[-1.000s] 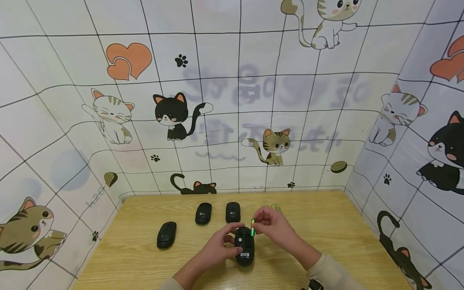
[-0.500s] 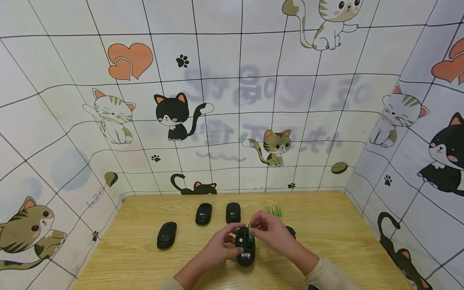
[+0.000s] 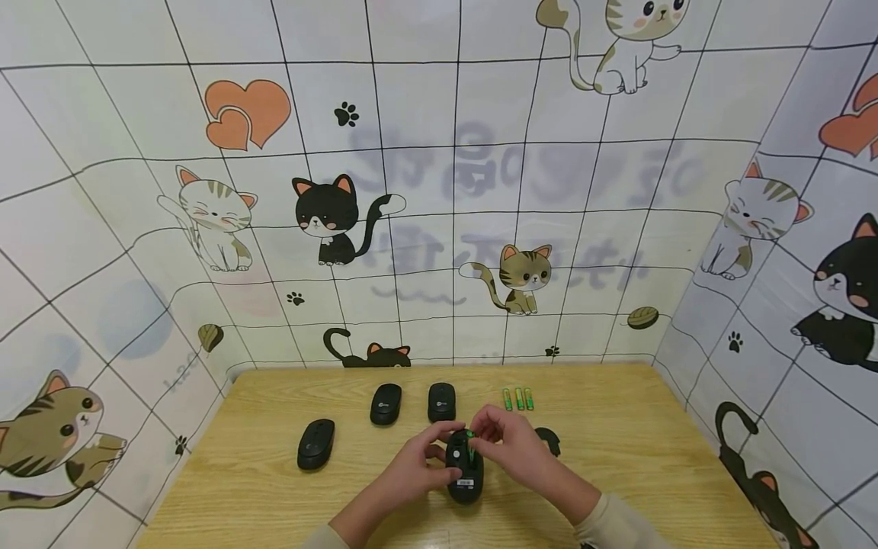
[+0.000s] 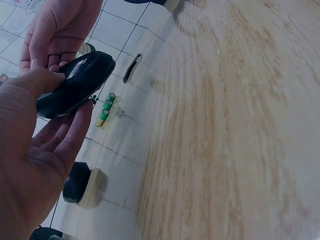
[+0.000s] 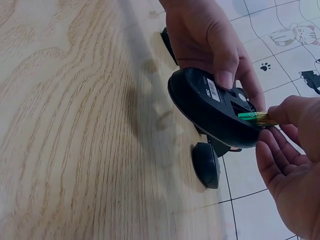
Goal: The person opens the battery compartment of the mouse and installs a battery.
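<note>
A black computer mouse (image 3: 465, 488) is turned underside up, its label and open battery slot showing. My left hand (image 3: 411, 467) grips it by the sides, thumb near the label. Between the thumb and fingers of my right hand (image 3: 511, 446) is a green and gold battery (image 5: 255, 118), one end in the slot of the mouse (image 5: 200, 102). In the right wrist view the battery slants into the slot. The left wrist view shows the mouse (image 4: 82, 82) held above the table, its slot hidden from that side.
Three more black mice stand on the wooden table (image 3: 261, 503): a left mouse (image 3: 316, 444), a middle mouse (image 3: 386, 404) and a mouse behind my hands (image 3: 441, 402). Three batteries (image 3: 518, 399) lie in a row at the back. A black cover (image 3: 549, 441) lies right of my right hand.
My right hand has brought the battery from beside the mouse leftward and down into its slot. The three batteries and the black cover have come into view. The left hand stays put.
</note>
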Demonstrator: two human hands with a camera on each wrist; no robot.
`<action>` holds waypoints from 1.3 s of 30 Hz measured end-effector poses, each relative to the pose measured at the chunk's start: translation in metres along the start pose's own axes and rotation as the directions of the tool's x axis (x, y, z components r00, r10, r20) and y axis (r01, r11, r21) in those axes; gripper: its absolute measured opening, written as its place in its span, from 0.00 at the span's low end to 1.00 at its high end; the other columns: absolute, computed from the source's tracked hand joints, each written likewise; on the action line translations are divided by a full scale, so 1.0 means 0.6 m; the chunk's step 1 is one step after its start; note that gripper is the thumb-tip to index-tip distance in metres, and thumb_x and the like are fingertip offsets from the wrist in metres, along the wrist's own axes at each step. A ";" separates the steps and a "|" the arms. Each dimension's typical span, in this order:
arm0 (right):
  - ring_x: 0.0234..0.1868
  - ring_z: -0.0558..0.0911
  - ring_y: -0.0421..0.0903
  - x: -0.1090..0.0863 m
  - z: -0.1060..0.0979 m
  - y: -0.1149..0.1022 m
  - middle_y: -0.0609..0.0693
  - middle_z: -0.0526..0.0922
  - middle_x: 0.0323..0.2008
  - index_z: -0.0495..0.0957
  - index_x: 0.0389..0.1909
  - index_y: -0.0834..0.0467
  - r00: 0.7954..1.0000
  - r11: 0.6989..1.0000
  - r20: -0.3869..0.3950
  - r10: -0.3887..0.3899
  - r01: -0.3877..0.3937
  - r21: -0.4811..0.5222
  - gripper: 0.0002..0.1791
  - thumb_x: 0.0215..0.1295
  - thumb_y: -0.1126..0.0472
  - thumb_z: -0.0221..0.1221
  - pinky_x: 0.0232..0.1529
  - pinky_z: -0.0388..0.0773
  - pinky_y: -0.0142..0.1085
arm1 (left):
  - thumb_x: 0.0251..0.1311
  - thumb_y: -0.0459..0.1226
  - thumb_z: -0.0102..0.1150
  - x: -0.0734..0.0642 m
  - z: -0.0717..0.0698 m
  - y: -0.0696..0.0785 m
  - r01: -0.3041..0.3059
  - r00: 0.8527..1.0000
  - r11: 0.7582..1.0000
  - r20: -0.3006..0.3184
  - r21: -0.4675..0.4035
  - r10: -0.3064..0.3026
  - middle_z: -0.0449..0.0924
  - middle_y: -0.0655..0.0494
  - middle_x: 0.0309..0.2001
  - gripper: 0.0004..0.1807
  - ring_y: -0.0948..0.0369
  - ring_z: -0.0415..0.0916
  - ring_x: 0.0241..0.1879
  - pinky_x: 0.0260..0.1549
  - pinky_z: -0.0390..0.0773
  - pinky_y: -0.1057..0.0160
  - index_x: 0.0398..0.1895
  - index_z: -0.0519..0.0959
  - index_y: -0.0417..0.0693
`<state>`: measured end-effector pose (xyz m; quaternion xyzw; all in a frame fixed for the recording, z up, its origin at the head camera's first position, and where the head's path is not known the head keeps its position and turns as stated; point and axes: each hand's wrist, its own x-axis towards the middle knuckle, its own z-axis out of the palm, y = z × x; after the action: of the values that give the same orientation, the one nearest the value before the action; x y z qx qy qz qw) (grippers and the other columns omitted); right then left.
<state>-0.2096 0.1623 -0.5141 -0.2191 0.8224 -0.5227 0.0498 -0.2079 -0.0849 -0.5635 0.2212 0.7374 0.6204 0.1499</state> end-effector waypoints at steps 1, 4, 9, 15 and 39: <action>0.37 0.82 0.44 0.000 0.000 0.000 0.46 0.84 0.37 0.83 0.45 0.53 1.000 1.000 0.002 -0.005 0.005 -0.001 0.06 0.75 0.63 0.71 0.40 0.82 0.36 | 0.68 0.27 0.74 0.000 0.000 0.000 0.000 1.000 1.000 0.000 0.000 0.000 0.78 0.49 0.61 0.38 0.54 0.85 0.49 0.41 0.88 0.64 0.79 0.74 0.57; 0.37 0.83 0.43 -0.001 0.002 0.002 0.45 0.84 0.37 0.83 0.45 0.53 1.000 0.999 0.007 -0.029 0.029 -0.021 0.06 0.75 0.64 0.71 0.40 0.83 0.38 | 0.67 0.27 0.74 0.000 0.000 0.001 0.002 1.000 1.000 -0.003 0.002 -0.002 0.78 0.49 0.60 0.38 0.54 0.85 0.49 0.41 0.88 0.64 0.79 0.75 0.56; 0.37 0.83 0.41 -0.001 0.005 0.005 0.42 0.85 0.37 0.83 0.44 0.53 0.999 0.996 0.014 -0.053 0.053 -0.068 0.06 0.76 0.65 0.71 0.41 0.84 0.38 | 0.67 0.27 0.74 0.001 -0.001 0.001 0.013 1.000 1.000 -0.009 -0.001 -0.013 0.77 0.49 0.60 0.38 0.54 0.84 0.49 0.42 0.88 0.63 0.78 0.75 0.58; 0.38 0.82 0.40 -0.002 0.007 0.003 0.43 0.84 0.40 0.82 0.46 0.54 0.995 0.989 0.026 -0.097 0.099 -0.109 0.08 0.74 0.67 0.71 0.41 0.84 0.36 | 0.67 0.28 0.75 0.000 -0.003 -0.001 0.009 1.000 1.000 -0.021 -0.013 -0.009 0.77 0.48 0.61 0.37 0.53 0.85 0.49 0.41 0.89 0.62 0.76 0.76 0.63; 0.38 0.81 0.37 -0.003 0.007 0.004 0.39 0.81 0.40 0.87 0.46 0.50 0.985 0.967 0.034 -0.171 0.174 -0.187 0.11 0.73 0.69 0.71 0.41 0.85 0.36 | 0.68 0.29 0.74 -0.002 -0.008 0.001 0.004 0.999 0.999 -0.046 -0.052 -0.006 0.77 0.47 0.62 0.36 0.50 0.85 0.52 0.44 0.88 0.62 0.77 0.76 0.60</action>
<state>-0.2071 0.1604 -0.5182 -0.2982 0.8457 -0.4424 -0.0097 -0.2091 -0.0891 -0.5619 0.2010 0.7248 0.6439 0.1401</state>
